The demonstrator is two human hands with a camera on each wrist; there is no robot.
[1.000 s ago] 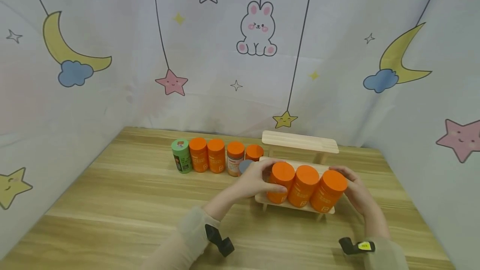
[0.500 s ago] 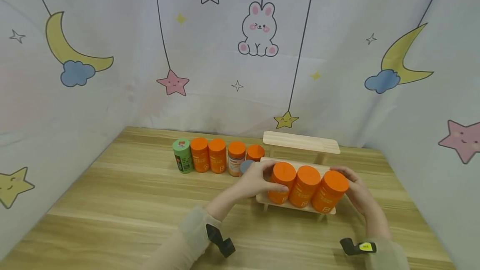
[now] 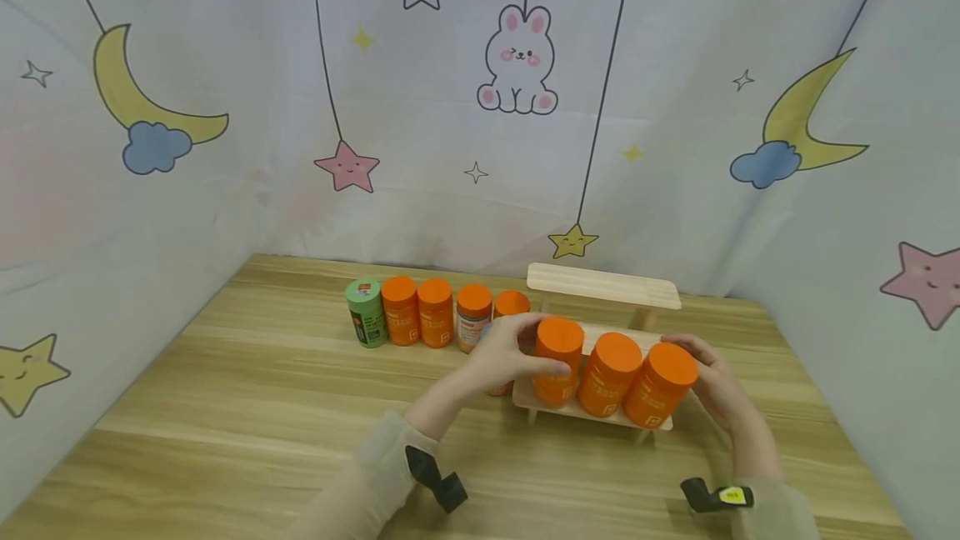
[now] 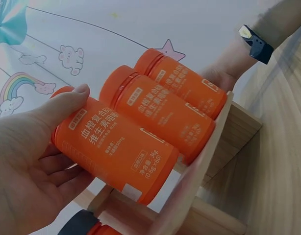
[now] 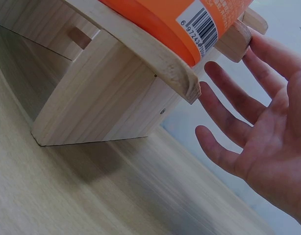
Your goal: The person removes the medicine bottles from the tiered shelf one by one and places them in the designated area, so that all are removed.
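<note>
On the front step of a tiered wooden rack (image 3: 602, 285) stand orange supplement jars with screw lids. My left hand (image 3: 497, 353) grips the leftmost orange jar (image 4: 116, 147), thumb across its near side and fingers behind it. In the left wrist view this jar leans, with a gap to the middle jar (image 3: 611, 375). The right jar (image 3: 660, 383) is at the rack's right end. Beside that end is my right hand (image 5: 268, 132), its fingers loosely extended. Its fingertips are right at the ends of the wooden steps in the right wrist view.
A row at the back left holds a green jar (image 3: 367, 313), several orange jars (image 3: 401, 312) and an orange-lidded clear jar (image 3: 474, 319). Another jar is mostly hidden behind my left hand. A printed curtain (image 3: 420, 107) surrounds the wooden table (image 3: 247, 407).
The leftmost jar has risen slightly and shifted left in my left hand, widening its gap to the middle jar. My right hand stays at the rack's right end.
</note>
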